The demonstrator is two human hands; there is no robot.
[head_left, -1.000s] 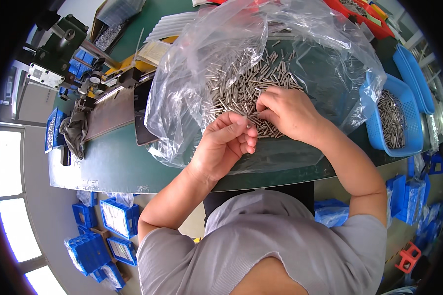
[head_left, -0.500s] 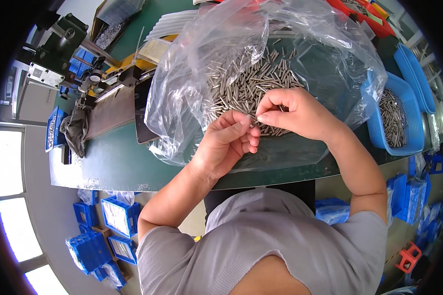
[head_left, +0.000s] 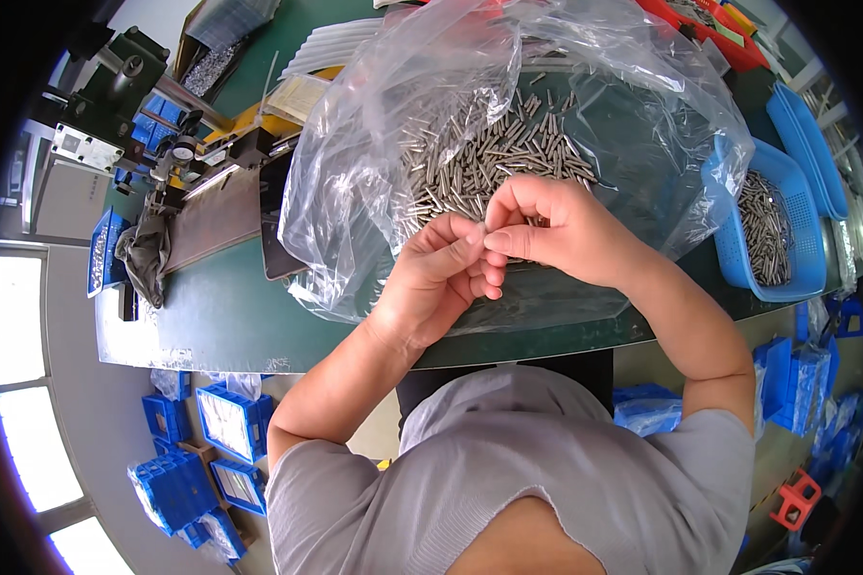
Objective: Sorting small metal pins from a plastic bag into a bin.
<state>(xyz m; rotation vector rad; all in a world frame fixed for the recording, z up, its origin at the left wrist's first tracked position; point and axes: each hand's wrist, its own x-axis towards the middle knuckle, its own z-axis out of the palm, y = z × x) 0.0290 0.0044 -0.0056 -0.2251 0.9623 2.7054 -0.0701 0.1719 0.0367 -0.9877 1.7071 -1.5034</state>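
Note:
Over the near edge of the metal pile, my left hand and my right hand meet fingertip to fingertip. Thumb and forefinger are pinched on each hand, and the left's other fingers curl below. Whatever sits between the tips is hidden. Behind them spreads a loose heap of slim grey metal pins. A large clear plastic bag lies around and under the heap, its crumpled sides rising at the left and far side.
A light blue basket with similar metal pieces stands at the right of the green table. Bench equipment with a dial gauge occupies the left. Blue crates are on the floor, and a red bin sits at the far right.
My right hand has shifted slightly left, so its fingertips now press against my left fingertips. A small metal piece glimpsed at the tips before is now covered. The heap looks unchanged.

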